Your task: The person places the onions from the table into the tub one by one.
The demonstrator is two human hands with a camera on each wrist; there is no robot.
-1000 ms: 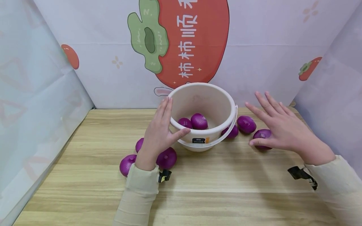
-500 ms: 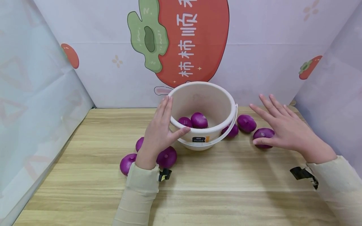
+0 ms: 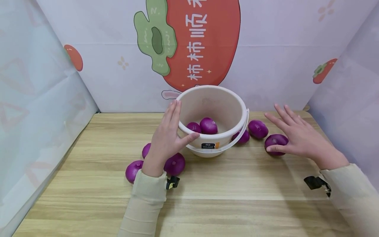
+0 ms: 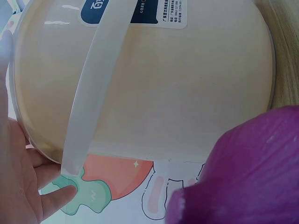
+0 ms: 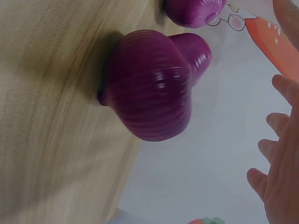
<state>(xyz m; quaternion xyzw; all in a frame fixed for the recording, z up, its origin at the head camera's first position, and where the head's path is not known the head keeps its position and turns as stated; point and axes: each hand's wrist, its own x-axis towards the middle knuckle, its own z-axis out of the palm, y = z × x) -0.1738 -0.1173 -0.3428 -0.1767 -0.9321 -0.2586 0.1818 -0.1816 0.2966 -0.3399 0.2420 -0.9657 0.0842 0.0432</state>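
Observation:
A white bucket (image 3: pixel 212 98) stands upright near the back wall, with two purple onions (image 3: pixel 208 126) visible inside. My left hand (image 3: pixel 165 140) rests at the bucket's left rim, fingers straight and thumb spread along the near side. In the left wrist view, that hand (image 4: pixel 21 172) lies beside the bucket wall (image 4: pixel 187 93) and its white handle (image 4: pixel 96 88). My right hand (image 3: pixel 302 136) is spread above the nearest right-hand onion (image 3: pixel 273 141) and holds nothing. The right wrist view shows this onion (image 5: pixel 149 88) apart from the fingers.
Two more onions (image 3: pixel 258 129) lie between the bucket and my right hand. Several onions (image 3: pixel 174 164) lie around my left wrist, partly hidden by it. Printed cloth walls (image 3: pixel 281 65) close off the wooden table (image 3: pixel 225 197) at the back and sides.
My right hand has shifted slightly right and lower, toward the nearest onion, with its fingers still spread. The left hand, bucket and onions have kept their places.

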